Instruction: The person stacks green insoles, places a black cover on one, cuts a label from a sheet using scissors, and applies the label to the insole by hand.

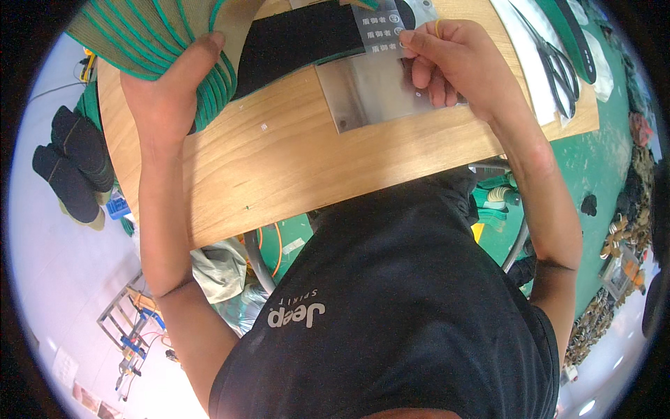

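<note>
My left hand (171, 91) grips a thick stack of olive insoles with green edges (150, 31) at the table's far left. My right hand (453, 63) pinches a clear plastic strip carrying small white labels (380, 28) with its fingertips, above a grey metal plate (366, 94) lying on the wooden table (279, 160). A black insole with a green rim (300, 38) lies flat between the two hands, partly under the strip.
Black scissors (555, 63) lie on white paper at the table's right side. Green floor shows beyond the right edge. Dark insoles (73, 160) are piled on the floor at left. Cables and a small metal rack (129, 321) sit under and beside the table.
</note>
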`<state>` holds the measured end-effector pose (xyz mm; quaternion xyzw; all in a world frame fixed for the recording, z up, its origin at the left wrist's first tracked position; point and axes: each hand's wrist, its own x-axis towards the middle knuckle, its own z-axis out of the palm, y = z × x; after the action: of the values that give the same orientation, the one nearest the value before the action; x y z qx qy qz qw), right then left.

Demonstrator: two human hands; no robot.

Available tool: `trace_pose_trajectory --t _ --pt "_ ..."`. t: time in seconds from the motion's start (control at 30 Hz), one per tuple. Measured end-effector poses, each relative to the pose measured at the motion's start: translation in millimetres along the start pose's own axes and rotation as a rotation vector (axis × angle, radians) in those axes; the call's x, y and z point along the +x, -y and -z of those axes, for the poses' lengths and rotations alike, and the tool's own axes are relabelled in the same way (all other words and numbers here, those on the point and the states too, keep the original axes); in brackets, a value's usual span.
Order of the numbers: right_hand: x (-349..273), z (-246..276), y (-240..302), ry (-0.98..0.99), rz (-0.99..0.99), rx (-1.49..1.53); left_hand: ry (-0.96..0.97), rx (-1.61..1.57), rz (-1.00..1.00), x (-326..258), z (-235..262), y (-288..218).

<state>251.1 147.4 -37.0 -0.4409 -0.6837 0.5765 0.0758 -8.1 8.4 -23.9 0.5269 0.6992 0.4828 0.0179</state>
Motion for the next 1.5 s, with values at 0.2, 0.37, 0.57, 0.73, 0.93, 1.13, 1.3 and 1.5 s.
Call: trace_pose_trajectory --t 0.2,0.37,0.57,0.73,0.93,1.13,1.3,1.5 --pt "0 0 3 -0.001 -0.003 -0.025 -0.051 -0.082 0.048 -4 -3 5" --pt "3 0 -3 0.002 -0.019 0.046 -0.019 -0.022 0.026 -6 -1 12" --pt "-1 -5 2 -0.059 -0.034 0.009 -0.034 0.112 0.001 -7 -6 -2" --pt "-4 -1 4 -0.012 -0.057 0.077 0.108 0.008 0.118 -9 -6 -7" --pt "-2 0 1 0.010 -0.013 0.081 0.395 0.191 0.222 -10 -20 -23" --pt "-4 1 -3 0.033 0.032 0.116 0.508 0.360 -0.011 -3 -26 -35" --pt "-23 13 -11 -0.142 0.097 0.268 0.494 0.497 -0.087 -4 -32 -38" --pt "-15 27 -27 -0.120 0.079 0.519 0.518 0.448 0.036 -1 -30 -39"
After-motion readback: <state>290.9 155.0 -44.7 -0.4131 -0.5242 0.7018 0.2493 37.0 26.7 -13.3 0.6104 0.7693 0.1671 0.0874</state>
